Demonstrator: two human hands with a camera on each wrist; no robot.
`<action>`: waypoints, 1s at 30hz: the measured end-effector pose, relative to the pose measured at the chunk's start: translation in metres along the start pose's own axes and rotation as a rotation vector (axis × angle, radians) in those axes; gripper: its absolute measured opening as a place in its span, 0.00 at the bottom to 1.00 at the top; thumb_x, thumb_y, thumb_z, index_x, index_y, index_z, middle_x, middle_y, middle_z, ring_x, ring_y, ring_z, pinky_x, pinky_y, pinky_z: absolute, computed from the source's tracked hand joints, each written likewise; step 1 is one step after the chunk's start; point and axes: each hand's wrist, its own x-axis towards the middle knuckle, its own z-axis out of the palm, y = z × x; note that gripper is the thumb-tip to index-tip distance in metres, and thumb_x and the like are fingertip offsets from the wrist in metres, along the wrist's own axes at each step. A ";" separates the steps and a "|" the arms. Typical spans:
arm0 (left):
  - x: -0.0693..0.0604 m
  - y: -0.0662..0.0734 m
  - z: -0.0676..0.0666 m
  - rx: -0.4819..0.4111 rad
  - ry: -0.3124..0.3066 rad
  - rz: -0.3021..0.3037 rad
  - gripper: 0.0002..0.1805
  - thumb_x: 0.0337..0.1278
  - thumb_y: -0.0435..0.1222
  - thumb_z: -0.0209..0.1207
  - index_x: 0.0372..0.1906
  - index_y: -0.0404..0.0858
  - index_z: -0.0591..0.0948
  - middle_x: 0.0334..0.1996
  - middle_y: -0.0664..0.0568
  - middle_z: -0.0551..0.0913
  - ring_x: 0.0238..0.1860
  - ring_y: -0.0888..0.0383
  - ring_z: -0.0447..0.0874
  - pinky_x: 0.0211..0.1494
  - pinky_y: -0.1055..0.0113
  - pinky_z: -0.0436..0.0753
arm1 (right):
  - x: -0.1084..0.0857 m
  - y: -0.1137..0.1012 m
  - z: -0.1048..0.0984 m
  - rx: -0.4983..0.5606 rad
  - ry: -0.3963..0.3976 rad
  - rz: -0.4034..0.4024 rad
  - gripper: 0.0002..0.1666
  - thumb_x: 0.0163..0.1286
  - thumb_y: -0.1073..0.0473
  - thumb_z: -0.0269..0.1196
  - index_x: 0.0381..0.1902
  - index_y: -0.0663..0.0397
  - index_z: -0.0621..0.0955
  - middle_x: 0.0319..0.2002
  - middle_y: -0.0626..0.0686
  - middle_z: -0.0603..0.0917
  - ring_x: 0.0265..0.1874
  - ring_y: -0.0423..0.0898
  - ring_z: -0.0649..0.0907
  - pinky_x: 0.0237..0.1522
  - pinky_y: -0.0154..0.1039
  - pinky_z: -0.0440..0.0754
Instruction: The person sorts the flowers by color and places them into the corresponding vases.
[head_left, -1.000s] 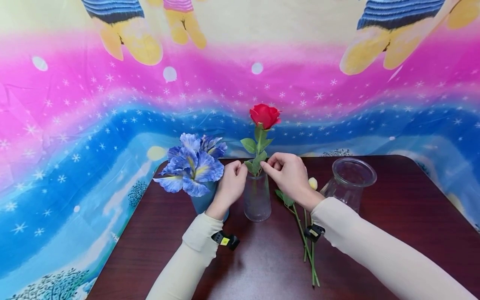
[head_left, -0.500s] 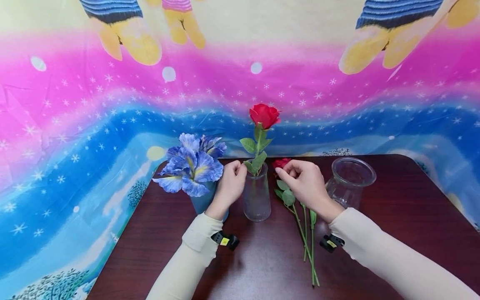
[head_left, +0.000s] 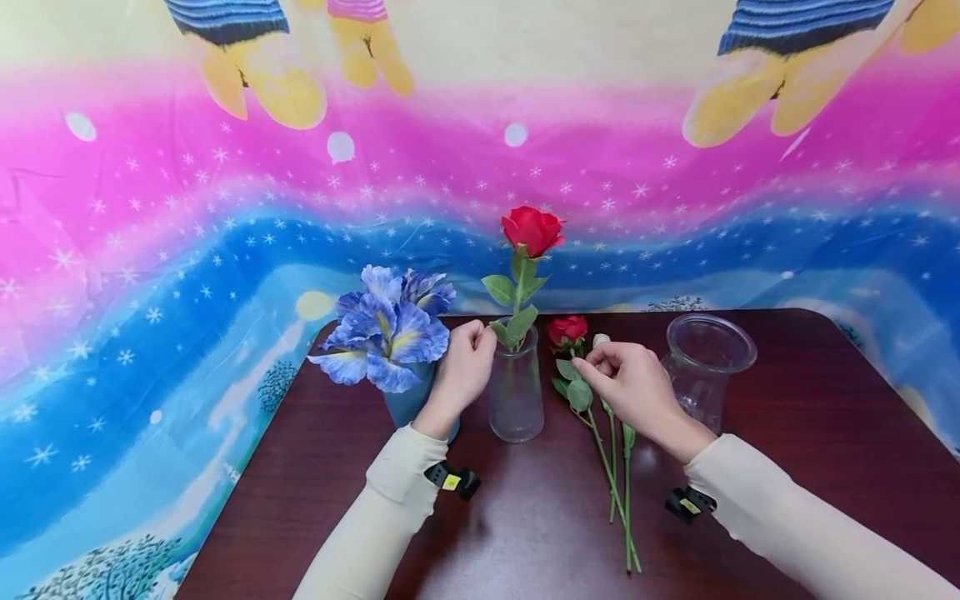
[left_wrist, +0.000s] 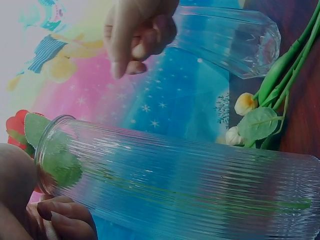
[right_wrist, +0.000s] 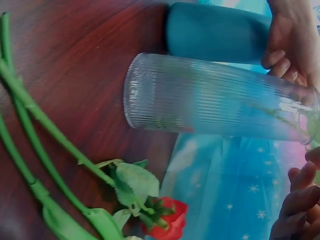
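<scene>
A red rose (head_left: 531,232) stands upright in a narrow ribbed glass vase (head_left: 515,400), its lower leaves at the rim. My left hand (head_left: 467,367) is at the left of that rim, thumb and curled fingers pinching it close to a leaf; the exact contact is partly hidden. Over the table, right of the vase, my right hand (head_left: 633,387) hovers with loosely bent fingers and nothing visible in them. Below and beside it lie loose stems: another red rose (head_left: 567,331), a whitish bud (head_left: 601,340) and, in the left wrist view, a yellowish bud (left_wrist: 246,104).
A blue-grey vase (right_wrist: 217,34) holding blue irises (head_left: 386,329) stands left of the ribbed vase, close to my left hand. A wide-mouthed clear glass vase (head_left: 697,392) stands on the right, behind my right forearm. The dark wooden table (head_left: 832,433) ends at a printed cloth backdrop.
My right hand has left the rose's leaves at the vase mouth and moved right and down, uncovering the red rose on the table. My left hand has stayed at the rim.
</scene>
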 end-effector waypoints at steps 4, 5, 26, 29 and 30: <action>0.000 0.000 0.001 0.002 -0.001 0.003 0.22 0.68 0.35 0.47 0.16 0.44 0.59 0.12 0.59 0.57 0.14 0.59 0.58 0.20 0.67 0.59 | -0.005 0.009 0.001 -0.009 -0.028 0.021 0.10 0.69 0.52 0.67 0.28 0.48 0.85 0.14 0.45 0.73 0.13 0.41 0.69 0.18 0.36 0.65; 0.000 0.000 0.001 0.006 0.002 0.004 0.22 0.68 0.35 0.47 0.16 0.44 0.59 0.12 0.59 0.57 0.14 0.59 0.58 0.20 0.67 0.59 | -0.006 0.011 0.001 -0.009 -0.034 0.027 0.11 0.69 0.52 0.67 0.28 0.49 0.85 0.14 0.45 0.73 0.12 0.41 0.69 0.18 0.36 0.65; 0.000 0.001 0.000 0.011 0.006 0.001 0.22 0.68 0.35 0.48 0.15 0.44 0.59 0.12 0.60 0.57 0.15 0.59 0.58 0.20 0.68 0.59 | -0.038 0.053 0.035 -0.143 -0.169 0.109 0.15 0.69 0.50 0.66 0.21 0.42 0.80 0.12 0.42 0.70 0.14 0.40 0.71 0.18 0.38 0.66; 0.000 0.001 0.000 0.008 0.005 0.000 0.22 0.68 0.35 0.48 0.15 0.44 0.60 0.12 0.60 0.57 0.15 0.59 0.58 0.20 0.67 0.59 | -0.040 0.059 0.038 -0.183 -0.193 0.106 0.18 0.69 0.49 0.66 0.19 0.42 0.78 0.12 0.42 0.69 0.15 0.40 0.70 0.19 0.38 0.65; 0.000 0.001 0.000 0.008 0.005 -0.001 0.22 0.68 0.35 0.48 0.15 0.44 0.60 0.12 0.59 0.57 0.15 0.59 0.58 0.20 0.67 0.59 | -0.041 0.060 0.038 -0.194 -0.198 0.103 0.19 0.69 0.49 0.66 0.18 0.42 0.77 0.12 0.42 0.69 0.15 0.40 0.70 0.18 0.38 0.64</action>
